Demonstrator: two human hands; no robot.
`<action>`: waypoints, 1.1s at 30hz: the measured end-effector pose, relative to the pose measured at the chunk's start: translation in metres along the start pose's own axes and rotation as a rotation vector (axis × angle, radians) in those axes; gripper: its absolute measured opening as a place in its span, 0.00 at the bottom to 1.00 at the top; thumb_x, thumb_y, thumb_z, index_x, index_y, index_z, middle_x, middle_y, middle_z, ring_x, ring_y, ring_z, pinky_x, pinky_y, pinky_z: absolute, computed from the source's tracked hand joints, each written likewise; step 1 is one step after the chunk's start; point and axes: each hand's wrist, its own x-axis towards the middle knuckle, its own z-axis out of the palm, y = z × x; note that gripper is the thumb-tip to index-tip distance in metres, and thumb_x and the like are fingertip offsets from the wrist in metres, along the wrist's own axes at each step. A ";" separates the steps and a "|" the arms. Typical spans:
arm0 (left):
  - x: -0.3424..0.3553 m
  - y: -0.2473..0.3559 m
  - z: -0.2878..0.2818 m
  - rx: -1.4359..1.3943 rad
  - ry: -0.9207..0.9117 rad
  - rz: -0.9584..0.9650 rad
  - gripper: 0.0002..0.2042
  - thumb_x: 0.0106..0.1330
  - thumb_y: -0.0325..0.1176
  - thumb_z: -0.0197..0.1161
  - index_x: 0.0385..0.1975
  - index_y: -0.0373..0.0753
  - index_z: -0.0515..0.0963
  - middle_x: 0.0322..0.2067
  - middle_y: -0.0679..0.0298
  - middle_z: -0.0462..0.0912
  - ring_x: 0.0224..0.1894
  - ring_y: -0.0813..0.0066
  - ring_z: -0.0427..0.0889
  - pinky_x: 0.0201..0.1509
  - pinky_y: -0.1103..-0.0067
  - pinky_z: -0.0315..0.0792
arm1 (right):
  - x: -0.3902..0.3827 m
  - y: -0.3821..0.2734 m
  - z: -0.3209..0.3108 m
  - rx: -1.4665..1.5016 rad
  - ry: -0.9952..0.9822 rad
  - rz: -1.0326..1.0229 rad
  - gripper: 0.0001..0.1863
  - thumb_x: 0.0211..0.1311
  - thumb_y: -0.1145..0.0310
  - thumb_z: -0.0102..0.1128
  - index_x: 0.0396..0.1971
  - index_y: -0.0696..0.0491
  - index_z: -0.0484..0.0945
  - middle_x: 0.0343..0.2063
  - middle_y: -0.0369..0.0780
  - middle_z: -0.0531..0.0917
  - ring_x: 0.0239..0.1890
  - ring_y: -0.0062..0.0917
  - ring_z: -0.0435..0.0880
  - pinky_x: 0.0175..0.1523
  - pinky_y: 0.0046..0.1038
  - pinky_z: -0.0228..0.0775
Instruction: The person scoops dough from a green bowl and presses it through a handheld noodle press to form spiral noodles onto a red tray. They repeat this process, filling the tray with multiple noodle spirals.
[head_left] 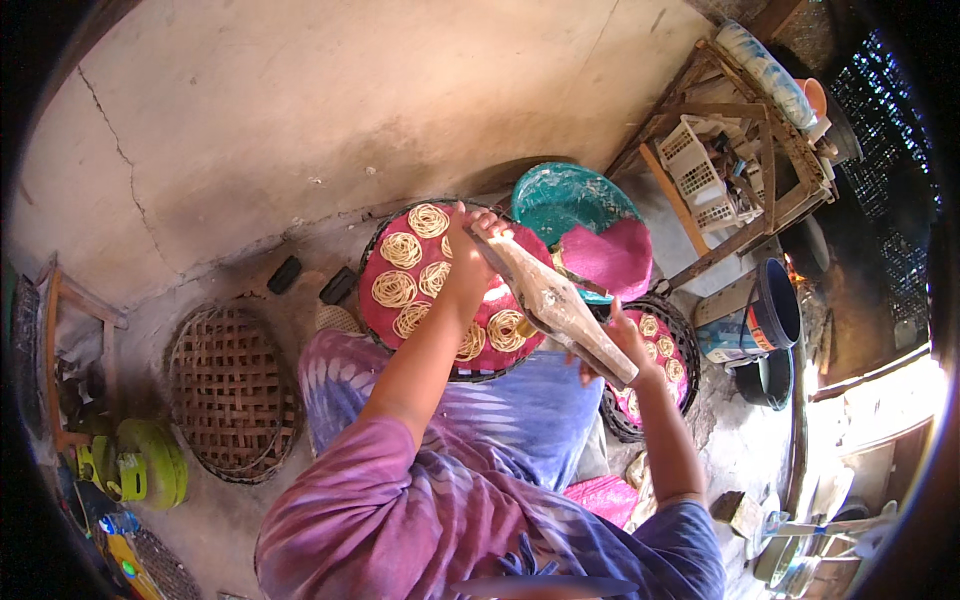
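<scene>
Over a round tray lined with pink cloth (378, 262), I hold a long, pale wooden press (545, 290), wider in the middle and slanting down to the right. My left hand (474, 240) is wrapped round its upper left end. At its lower right end my right hand (622, 345) has closed, fingers partly hidden by the wood. Flat coils of thin cream-coloured dough strands (394, 289) lie in several spots on the cloth. Part of one coil (506, 331) shows just beneath the press. The press's underside is hidden from view.
A second tray with smaller coils (664, 346) sits to the right. Behind are a green basin (562, 195) and pink cloth (605, 258). An empty woven tray (230, 390) and a green gas cylinder (150, 462) stand left. A bucket (735, 320) stands right, near a wooden rack (765, 150).
</scene>
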 end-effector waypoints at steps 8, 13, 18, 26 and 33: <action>0.004 0.016 -0.022 -0.125 -0.103 0.039 0.19 0.70 0.51 0.48 0.17 0.50 0.66 0.17 0.74 0.66 0.21 0.75 0.68 0.32 0.74 0.66 | 0.071 0.075 -0.024 0.374 -0.257 -0.123 0.34 0.64 0.38 0.48 0.60 0.49 0.66 0.26 0.43 0.81 0.16 0.21 0.75 0.21 0.23 0.74; 0.009 0.044 -0.003 -0.028 -0.178 0.170 0.19 0.70 0.50 0.49 0.16 0.51 0.68 0.16 0.77 0.70 0.20 0.79 0.71 0.31 0.75 0.68 | 0.073 0.048 -0.027 -0.192 0.068 0.018 0.25 0.68 0.48 0.48 0.57 0.50 0.69 0.26 0.45 0.81 0.17 0.24 0.79 0.21 0.26 0.72; 0.009 0.074 0.042 0.088 -0.285 0.093 0.21 0.68 0.55 0.49 0.15 0.50 0.67 0.15 0.76 0.69 0.20 0.79 0.69 0.31 0.76 0.67 | 0.064 -0.008 -0.009 -0.221 -0.032 0.045 0.33 0.69 0.38 0.37 0.53 0.52 0.73 0.30 0.44 0.82 0.24 0.24 0.83 0.27 0.25 0.76; 0.022 0.076 0.021 0.161 0.269 0.209 0.24 0.67 0.59 0.44 0.18 0.45 0.66 0.16 0.67 0.68 0.23 0.68 0.68 0.33 0.70 0.64 | 0.074 -0.063 0.032 -0.812 0.132 0.199 0.40 0.70 0.35 0.24 0.26 0.55 0.77 0.17 0.36 0.74 0.17 0.21 0.73 0.21 0.26 0.63; 0.025 0.100 0.017 0.112 -0.030 0.226 0.23 0.68 0.56 0.41 0.18 0.45 0.65 0.15 0.67 0.66 0.20 0.69 0.66 0.32 0.69 0.64 | 0.075 -0.068 0.062 -1.035 0.357 0.047 0.41 0.68 0.34 0.31 0.23 0.59 0.79 0.13 0.39 0.74 0.15 0.22 0.74 0.23 0.27 0.66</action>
